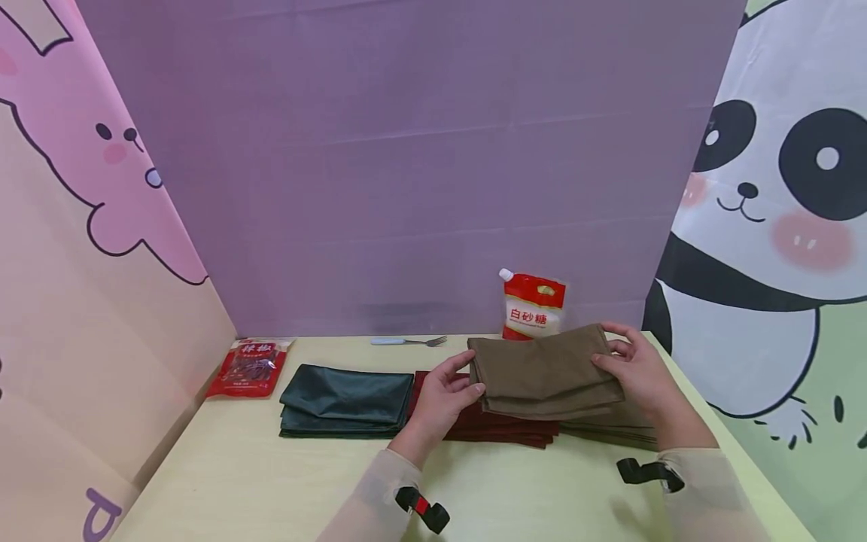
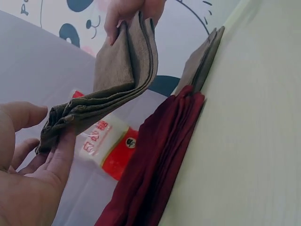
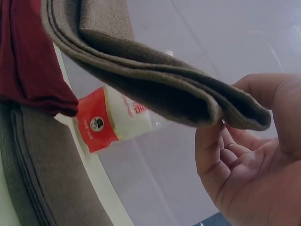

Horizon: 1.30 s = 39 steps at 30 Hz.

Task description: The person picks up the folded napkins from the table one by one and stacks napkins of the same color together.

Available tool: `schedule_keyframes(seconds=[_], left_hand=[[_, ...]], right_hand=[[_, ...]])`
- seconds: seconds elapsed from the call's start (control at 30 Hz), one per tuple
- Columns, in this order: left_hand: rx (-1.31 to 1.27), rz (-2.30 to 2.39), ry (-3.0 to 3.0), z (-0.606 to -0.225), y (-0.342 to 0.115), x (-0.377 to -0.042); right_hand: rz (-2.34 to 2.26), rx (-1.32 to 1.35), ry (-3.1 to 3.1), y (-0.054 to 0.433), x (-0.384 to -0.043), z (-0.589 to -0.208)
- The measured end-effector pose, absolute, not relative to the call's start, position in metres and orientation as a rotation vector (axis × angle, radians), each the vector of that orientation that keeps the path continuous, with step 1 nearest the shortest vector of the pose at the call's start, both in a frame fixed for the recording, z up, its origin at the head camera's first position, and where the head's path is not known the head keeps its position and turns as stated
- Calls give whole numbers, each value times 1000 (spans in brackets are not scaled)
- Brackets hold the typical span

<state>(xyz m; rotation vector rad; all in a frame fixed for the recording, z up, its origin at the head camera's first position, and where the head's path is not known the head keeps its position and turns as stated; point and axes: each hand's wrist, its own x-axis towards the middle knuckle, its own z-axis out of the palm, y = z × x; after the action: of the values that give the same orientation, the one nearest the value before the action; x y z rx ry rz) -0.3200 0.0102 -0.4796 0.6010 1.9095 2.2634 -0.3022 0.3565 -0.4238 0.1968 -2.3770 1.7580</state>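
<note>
Both hands hold a folded brown cloth raised over the other cloths. The left hand has its left end, with thumb and fingers at the edge; in the left wrist view the fingers lie against the folds. The right hand pinches the right end, thumb in front and fingers behind. Its several layers sag between the hands in the right wrist view. Below lies a dark red folded cloth, partly hidden by the raised one. To the right is another brown folded cloth, also partly covered.
A dark teal folded cloth lies left of the red one. A red packet sits at the table's left, a fork along the back edge. Behind the raised cloth stands a red and white spouted bag, near the purple backdrop.
</note>
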Motion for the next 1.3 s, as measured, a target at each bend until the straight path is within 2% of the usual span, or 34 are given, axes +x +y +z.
schedule_keyframes(seconds=[0.3,0.9,1.3], left_hand=[[636,2195,1799,-486,27,-315],[658,2140,1752,-498,60,-306],[639,2133,1665,-498,77,-298]], right_hand=[[1661,46,-2440,372,-305,-433],[1567,-14,-2552,391,-296,-437],[1369,-210,-2615,406,-295,-442]])
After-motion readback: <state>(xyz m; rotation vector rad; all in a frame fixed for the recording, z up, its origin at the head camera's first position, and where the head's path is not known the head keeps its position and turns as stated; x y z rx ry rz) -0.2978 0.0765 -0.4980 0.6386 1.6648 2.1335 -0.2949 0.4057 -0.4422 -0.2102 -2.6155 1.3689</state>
